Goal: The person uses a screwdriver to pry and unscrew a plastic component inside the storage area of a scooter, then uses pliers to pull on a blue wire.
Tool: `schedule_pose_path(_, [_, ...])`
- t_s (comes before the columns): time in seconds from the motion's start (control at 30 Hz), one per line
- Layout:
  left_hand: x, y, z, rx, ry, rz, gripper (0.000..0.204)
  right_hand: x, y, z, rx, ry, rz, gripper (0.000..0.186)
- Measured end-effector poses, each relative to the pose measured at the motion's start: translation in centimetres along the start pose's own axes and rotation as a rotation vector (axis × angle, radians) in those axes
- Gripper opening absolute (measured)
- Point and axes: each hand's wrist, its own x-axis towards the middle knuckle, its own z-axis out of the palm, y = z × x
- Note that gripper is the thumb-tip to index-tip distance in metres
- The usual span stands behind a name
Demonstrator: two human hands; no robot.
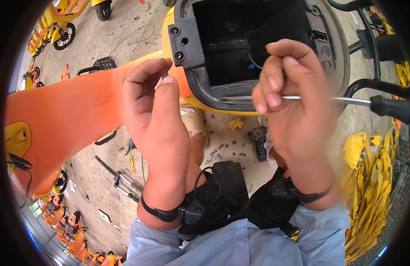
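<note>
Above the open black seat compartment (240,44) of a yellow scooter body (178,75), both bare hands are raised close to the camera. The left hand (154,115) has its thumb and forefinger pressed together, pinching a small dark screw (164,76) at the fingertips, just in front of the compartment's black corner bracket (183,42); the other fingers curl loosely behind. The right hand (289,106) is closed around the metal shaft of a screwdriver (347,101), fingers wrapped over the shaft, with the black handle sticking out to the right, near a black tubular rack (373,82). The shaft lies roughly level, and its tip is hidden behind the fingers, so where it points cannot be told. A large orange body panel (67,115) stretches to the left of the left hand, touching the yellow body. Both wrists carry black straps, and light blue sleeves (240,244) show at the bottom edge. Down on the concrete floor (125,31) lie a cordless drill (259,139), scattered small screws, a small yellow part and some hand tools. Stacked yellow plastic panels (369,186) sit to the right, and rows of orange and yellow scooters (58,22) stand along the left rim.
</note>
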Motion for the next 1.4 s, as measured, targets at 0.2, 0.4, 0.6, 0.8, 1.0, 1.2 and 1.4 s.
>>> schedule_pose_path(0.2, [-0.1,0.1,-0.7,0.036,0.014,-0.021,0.029,0.1,-1.7,-1.2,0.018,0.027,0.034,0.027])
schedule_pose_path(0.4, [-0.1,-0.1,-0.4,0.024,-0.034,-0.003,0.027,-0.2,1.3,1.0,0.043,0.009,-0.04,0.028])
schedule_pose_path(0.6, [0.0,-0.2,-0.8,0.032,-0.011,-0.023,0.027,-0.3,-0.5,-0.2,-0.062,-0.008,0.026,0.027])
schedule_pose_path(0.8, [-0.2,-0.3,-0.3,0.015,-0.029,-0.025,0.027,-0.3,0.8,-0.2,0.007,0.009,-0.022,0.028])
schedule_pose_path(1.0, [-0.3,-0.3,-0.2,0.035,-0.034,-0.008,0.027,-0.6,2.2,0.7,-0.064,-0.092,-0.104,0.027])
schedule_pose_path(1.2, [-0.5,-0.3,-0.6,0.03,-0.03,-0.023,0.026,-1.0,-0.5,-1.1,-0.15,-0.129,0.01,0.025])
schedule_pose_path(1.4, [-0.5,-0.5,0.2,0.053,-0.039,-0.004,0.026,-0.9,3.8,1.5,-0.003,0.001,-0.205,0.024])
